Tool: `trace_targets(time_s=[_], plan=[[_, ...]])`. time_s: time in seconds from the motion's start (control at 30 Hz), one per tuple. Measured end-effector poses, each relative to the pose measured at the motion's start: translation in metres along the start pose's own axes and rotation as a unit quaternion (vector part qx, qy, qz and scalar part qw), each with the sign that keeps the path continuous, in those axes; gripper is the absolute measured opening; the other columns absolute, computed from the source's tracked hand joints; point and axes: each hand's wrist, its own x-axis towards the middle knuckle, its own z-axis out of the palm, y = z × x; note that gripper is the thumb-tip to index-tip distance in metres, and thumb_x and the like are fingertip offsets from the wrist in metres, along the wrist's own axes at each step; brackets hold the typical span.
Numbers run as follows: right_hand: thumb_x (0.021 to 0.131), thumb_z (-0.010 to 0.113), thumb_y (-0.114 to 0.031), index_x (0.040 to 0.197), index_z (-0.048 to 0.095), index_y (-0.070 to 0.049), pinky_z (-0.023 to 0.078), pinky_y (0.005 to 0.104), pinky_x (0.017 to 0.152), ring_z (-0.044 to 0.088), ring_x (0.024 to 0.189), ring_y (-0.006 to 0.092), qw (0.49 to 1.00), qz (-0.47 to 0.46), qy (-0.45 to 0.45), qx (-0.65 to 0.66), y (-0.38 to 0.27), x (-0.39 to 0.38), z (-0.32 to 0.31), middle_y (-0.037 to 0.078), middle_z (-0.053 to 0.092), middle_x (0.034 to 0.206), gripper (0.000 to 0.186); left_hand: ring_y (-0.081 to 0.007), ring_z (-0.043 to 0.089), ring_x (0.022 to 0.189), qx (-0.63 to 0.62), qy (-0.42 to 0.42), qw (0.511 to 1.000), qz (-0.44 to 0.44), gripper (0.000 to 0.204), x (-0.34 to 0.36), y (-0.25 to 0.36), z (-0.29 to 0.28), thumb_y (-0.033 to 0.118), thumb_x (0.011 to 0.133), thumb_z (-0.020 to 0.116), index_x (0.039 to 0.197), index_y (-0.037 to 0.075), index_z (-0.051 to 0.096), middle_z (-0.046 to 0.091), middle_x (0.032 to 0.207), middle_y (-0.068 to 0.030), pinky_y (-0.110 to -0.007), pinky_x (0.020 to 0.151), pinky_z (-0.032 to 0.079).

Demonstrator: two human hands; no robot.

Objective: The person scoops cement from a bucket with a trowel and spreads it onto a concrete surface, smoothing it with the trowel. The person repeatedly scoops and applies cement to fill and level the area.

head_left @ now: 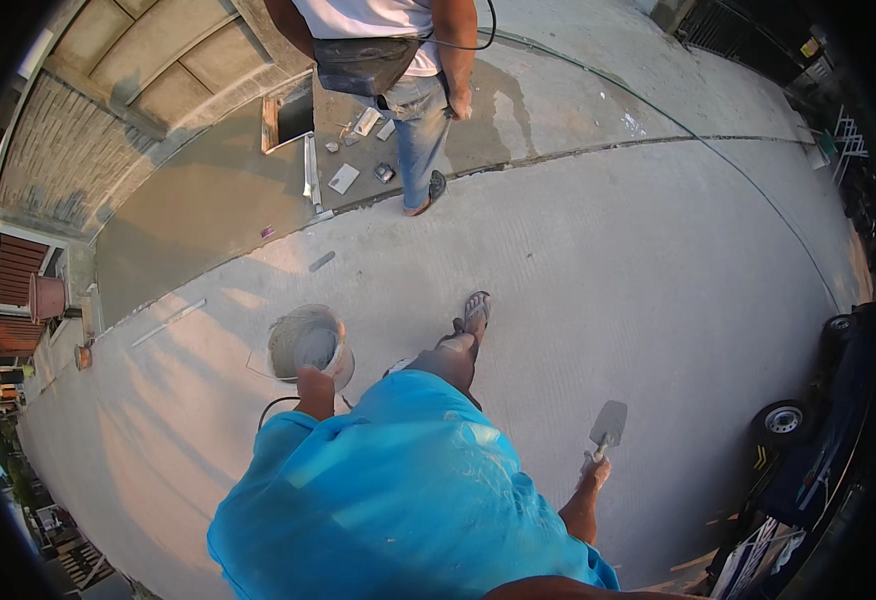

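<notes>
My right hand (pixel 596 470) is closed round the handle of a trowel (pixel 610 420), its flat grey blade pointing away from me over the concrete. On the left, my left hand (pixel 315 383) grips the near rim of a bucket (pixel 345 362). Its fingers are partly hidden by the rim. Grey wet mortar (pixel 313 347) lies inside, and splashes of it coat the bucket's wall. The thin wire handle hangs out at the bucket's left side.
Ahead stands another person (pixel 423 110), beside a smooth wet cement strip (pixel 198 220) with a square opening (pixel 293 118). A hose (pixel 728 155) crosses the pavement. Scraps (pixel 344 179) and a pale strip (pixel 170 323) lie on the ground. A dark vehicle (pixel 818 420) stands right.
</notes>
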Motion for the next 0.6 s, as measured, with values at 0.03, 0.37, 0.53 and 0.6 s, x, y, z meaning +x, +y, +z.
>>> trace_targets(time_s=[0.03,0.37,0.53,0.6], plan=[[0.076,0.069,-0.031,0.100,0.063,0.002,0.050,0.0434,0.071,0.065,0.080,0.0316,1.000,0.004,0.016,-0.003,0.005,0.022,-0.002,0.016,0.066,0.086,0.041,-0.0382,0.061,0.096,-0.015,-0.012,1.000,-0.006,0.033,0.005,0.030,0.011,0.016,0.076,0.065,0.100,-0.006,0.059,0.062,0.100,-0.0230,-0.042,0.082,0.048],[0.092,0.055,-0.035,0.092,0.064,-0.001,0.033,0.0263,0.040,0.045,0.044,0.0110,0.987,-0.030,-0.121,0.106,-0.172,0.077,-0.094,0.002,0.054,0.062,0.035,-0.0344,0.064,0.087,-0.119,0.088,0.988,-0.037,0.027,0.039,0.223,0.011,0.016,0.072,0.073,0.090,0.001,0.059,0.063,0.091,-0.0170,-0.039,0.074,0.053],[0.093,0.053,-0.033,0.096,0.063,-0.004,0.034,0.0258,0.039,0.045,0.045,0.0098,0.980,-0.010,-0.124,0.153,-0.245,0.160,-0.091,-0.001,0.050,0.059,0.031,-0.0349,0.065,0.080,-0.176,0.131,0.974,-0.062,0.043,0.061,0.284,0.007,0.019,0.058,0.084,0.088,0.002,0.059,0.062,0.082,-0.0133,-0.040,0.073,0.053],[0.092,0.055,-0.031,0.096,0.063,-0.005,0.035,0.0264,0.040,0.045,0.045,0.0098,0.986,-0.019,-0.123,0.110,-0.286,0.193,-0.099,-0.001,0.050,0.059,0.028,-0.0351,0.065,0.080,-0.138,0.137,0.980,-0.048,0.047,0.064,0.317,0.001,0.020,0.056,0.086,0.088,0.002,0.058,0.063,0.082,-0.0132,-0.040,0.073,0.053]])
